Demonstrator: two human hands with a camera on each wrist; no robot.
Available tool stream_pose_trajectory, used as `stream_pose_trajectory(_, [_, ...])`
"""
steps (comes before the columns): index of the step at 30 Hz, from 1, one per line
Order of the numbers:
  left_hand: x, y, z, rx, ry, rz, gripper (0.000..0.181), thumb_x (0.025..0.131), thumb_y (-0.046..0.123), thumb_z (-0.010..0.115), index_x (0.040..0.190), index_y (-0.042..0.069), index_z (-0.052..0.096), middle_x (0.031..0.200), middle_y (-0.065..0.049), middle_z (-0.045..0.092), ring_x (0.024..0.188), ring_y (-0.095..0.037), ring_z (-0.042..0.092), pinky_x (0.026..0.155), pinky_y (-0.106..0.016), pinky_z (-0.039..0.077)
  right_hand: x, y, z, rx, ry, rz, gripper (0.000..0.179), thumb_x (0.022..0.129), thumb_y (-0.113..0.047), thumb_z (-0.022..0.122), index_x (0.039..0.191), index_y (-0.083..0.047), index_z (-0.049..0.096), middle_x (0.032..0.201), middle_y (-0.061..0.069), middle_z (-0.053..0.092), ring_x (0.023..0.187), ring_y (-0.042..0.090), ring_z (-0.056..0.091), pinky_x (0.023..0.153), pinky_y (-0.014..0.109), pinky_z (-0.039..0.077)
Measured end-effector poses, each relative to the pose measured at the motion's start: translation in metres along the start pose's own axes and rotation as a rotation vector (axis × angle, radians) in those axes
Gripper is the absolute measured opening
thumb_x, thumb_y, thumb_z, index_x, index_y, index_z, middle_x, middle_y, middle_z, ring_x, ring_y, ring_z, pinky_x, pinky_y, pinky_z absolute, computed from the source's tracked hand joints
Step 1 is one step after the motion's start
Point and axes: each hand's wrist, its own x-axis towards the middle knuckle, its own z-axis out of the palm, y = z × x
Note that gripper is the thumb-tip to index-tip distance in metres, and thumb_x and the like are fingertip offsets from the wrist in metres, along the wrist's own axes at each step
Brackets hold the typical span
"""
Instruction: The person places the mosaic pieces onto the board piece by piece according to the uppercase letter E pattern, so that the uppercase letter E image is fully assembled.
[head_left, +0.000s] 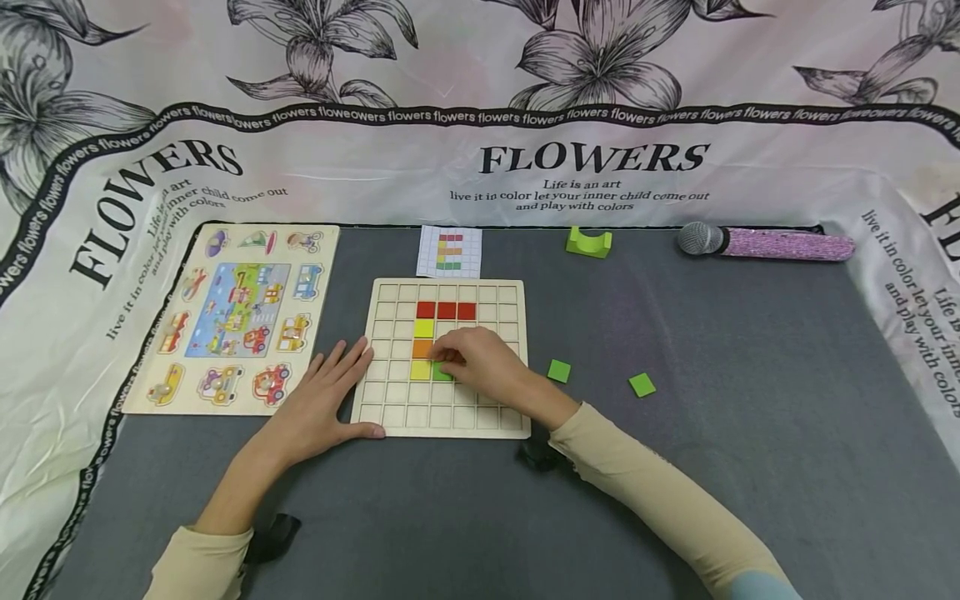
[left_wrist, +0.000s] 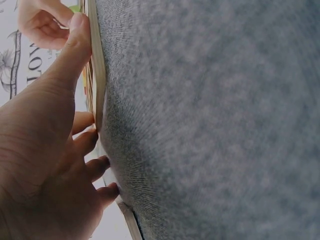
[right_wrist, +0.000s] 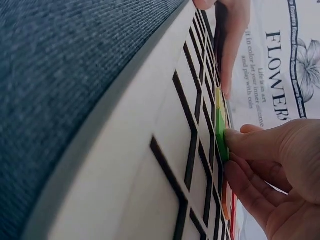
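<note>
A wooden grid board (head_left: 495, 417) carries three red tiles (head_left: 446, 311), with a yellow tile (head_left: 423, 328), an orange tile (head_left: 422, 348) and another yellow tile (head_left: 420, 370) in a column below the leftmost. My right hand (head_left: 483, 362) pinches a green tile (right_wrist: 221, 132) between thumb and fingers, right at the cell beside the lower yellow tile. At the board's left edge, my left hand (head_left: 318, 412) rests with fingers spread, its thumb touching the near left corner. Two loose green tiles (head_left: 558, 371) lie on the cloth right of the board.
A small printed pattern card (head_left: 448, 252) lies behind the board. To the left is a wooden vehicle puzzle (head_left: 157, 406). A green arch block (head_left: 588, 242) and a pink glittery microphone (head_left: 787, 244) lie along the back of the grey cloth (head_left: 750, 467).
</note>
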Motion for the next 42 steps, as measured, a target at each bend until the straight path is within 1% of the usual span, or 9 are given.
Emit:
stream_pose_trajectory(6, [-0.001, -0.001, 0.001, -0.001, 0.001, 0.000, 0.114, 0.073, 0.061, 0.076, 0.156, 0.006, 0.021, 0.164, -0.010, 0.014, 0.149, -0.038, 0.008, 0.119, -0.056, 0.007, -0.001, -0.001, 0.002, -0.012, 0.018, -0.008, 0.017, 0.086, -0.004, 0.074, 0.102, -0.010, 0.074, 0.095, -0.001, 0.072, 0.085, 0.009, 0.064, 0.078, 0.020, 0.051])
stream_pose_trajectory(9, [-0.001, -0.001, 0.001, 0.001, 0.004, 0.003, 0.114, 0.073, 0.060, 0.077, 0.156, 0.006, 0.022, 0.164, -0.010, 0.014, 0.149, -0.038, 0.008, 0.119, -0.056, 0.007, -0.001, -0.004, 0.000, 0.015, 0.017, -0.011, 0.017, 0.086, -0.004, 0.075, 0.103, -0.009, 0.074, 0.093, -0.002, 0.071, 0.083, 0.008, 0.063, 0.077, 0.020, 0.051])
stream_pose_trajectory(14, [-0.001, -0.002, 0.002, 0.009, 0.009, 0.010, 0.113, 0.074, 0.060, 0.077, 0.156, 0.006, 0.022, 0.164, -0.010, 0.014, 0.149, -0.039, 0.009, 0.119, -0.057, 0.008, 0.000, -0.009, -0.005, 0.102, 0.004, -0.029, 0.019, 0.086, -0.004, 0.075, 0.105, -0.008, 0.074, 0.088, -0.003, 0.070, 0.079, 0.007, 0.061, 0.072, 0.020, 0.051])
stream_pose_trajectory(20, [-0.001, -0.002, 0.002, 0.012, 0.012, 0.012, 0.112, 0.074, 0.061, 0.075, 0.156, 0.006, 0.022, 0.164, -0.011, 0.014, 0.149, -0.039, 0.009, 0.118, -0.057, 0.008, 0.001, -0.013, -0.002, 0.174, 0.020, -0.051, 0.020, 0.086, -0.005, 0.075, 0.106, -0.006, 0.073, 0.088, -0.002, 0.070, 0.081, 0.006, 0.063, 0.076, 0.020, 0.052])
stream_pose_trajectory(24, [-0.001, -0.002, 0.003, 0.013, 0.016, 0.013, 0.113, 0.074, 0.062, 0.075, 0.156, 0.006, 0.022, 0.164, -0.011, 0.014, 0.149, -0.039, 0.009, 0.118, -0.057, 0.008, 0.003, -0.016, 0.003, 0.246, 0.048, -0.038, 0.020, 0.085, -0.005, 0.076, 0.105, -0.005, 0.074, 0.087, -0.002, 0.071, 0.080, 0.006, 0.063, 0.076, 0.020, 0.053])
stream_pose_trajectory(27, [-0.001, -0.003, 0.003, 0.013, 0.020, 0.014, 0.113, 0.074, 0.062, 0.075, 0.156, 0.006, 0.022, 0.164, -0.010, 0.014, 0.149, -0.039, 0.010, 0.118, -0.057, 0.009, 0.004, -0.018, 0.010, 0.297, 0.040, -0.021, 0.019, 0.085, -0.005, 0.076, 0.103, -0.005, 0.074, 0.085, -0.002, 0.070, 0.078, 0.004, 0.062, 0.075, 0.019, 0.053])
stream_pose_trajectory(32, [-0.001, -0.003, 0.003, 0.014, 0.018, 0.015, 0.113, 0.074, 0.062, 0.075, 0.156, 0.006, 0.022, 0.164, -0.010, 0.014, 0.149, -0.039, 0.010, 0.119, -0.057, 0.008, 0.002, -0.019, 0.021, 0.280, 0.044, -0.031, 0.016, 0.087, -0.006, 0.074, 0.103, -0.005, 0.074, 0.087, -0.002, 0.069, 0.079, 0.005, 0.062, 0.074, 0.019, 0.053])
stream_pose_trajectory(34, [-0.001, -0.003, 0.003, 0.018, 0.018, 0.014, 0.113, 0.074, 0.062, 0.075, 0.156, 0.006, 0.022, 0.164, -0.010, 0.014, 0.149, -0.038, 0.010, 0.119, -0.056, 0.008, 0.000, -0.019, 0.023, 0.249, 0.055, -0.039, 0.016, 0.088, -0.005, 0.072, 0.104, -0.004, 0.073, 0.089, 0.000, 0.070, 0.080, 0.006, 0.062, 0.075, 0.019, 0.053])
stream_pose_trajectory(42, [-0.002, -0.002, 0.002, 0.012, 0.011, 0.005, 0.113, 0.074, 0.063, 0.074, 0.156, 0.006, 0.022, 0.164, -0.010, 0.014, 0.149, -0.038, 0.009, 0.119, -0.056, 0.008, -0.003, -0.020, 0.028, 0.121, 0.021, -0.046, 0.014, 0.090, -0.006, 0.070, 0.104, -0.007, 0.073, 0.089, -0.001, 0.069, 0.080, 0.008, 0.061, 0.073, 0.018, 0.050])
